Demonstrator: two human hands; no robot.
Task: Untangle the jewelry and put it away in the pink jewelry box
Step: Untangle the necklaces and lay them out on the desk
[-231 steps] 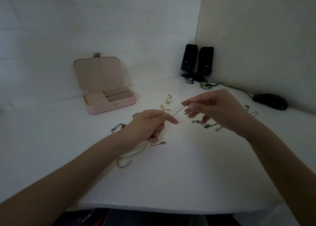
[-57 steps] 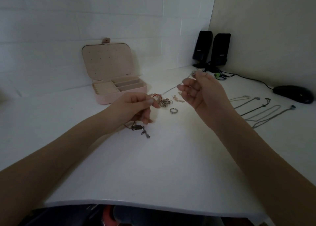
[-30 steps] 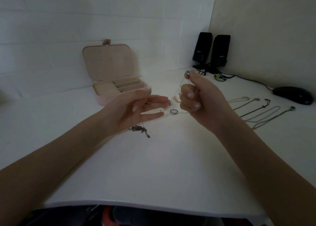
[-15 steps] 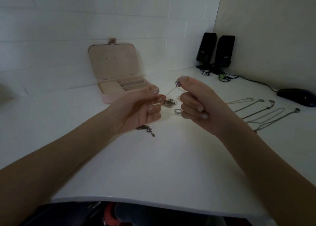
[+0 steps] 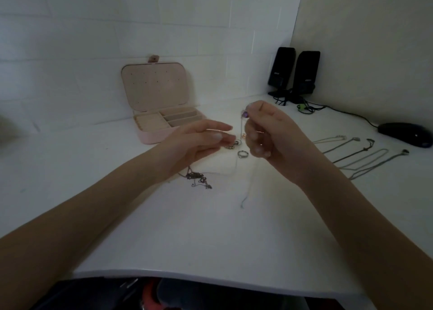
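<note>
My right hand (image 5: 269, 134) pinches the thin chain (image 5: 248, 180) just under its purple pendant (image 5: 245, 114), right grip curled tight — the chain's long axis now drops nearly straight down from that grip, tail reaching the tabletop (image 5: 210, 227) nearer me than the pink jewelry box (image 5: 161, 122). My left hand (image 5: 199, 141) lies alongside, fingers straight and holding nothing. Half a second ago the left grip was pinching the chain too — it has let go, so the right hand alone carries it.

Left hand (image 5: 199, 143) fingers straight; right hand (image 5: 269, 134) curled, seemingly pinching.
</note>
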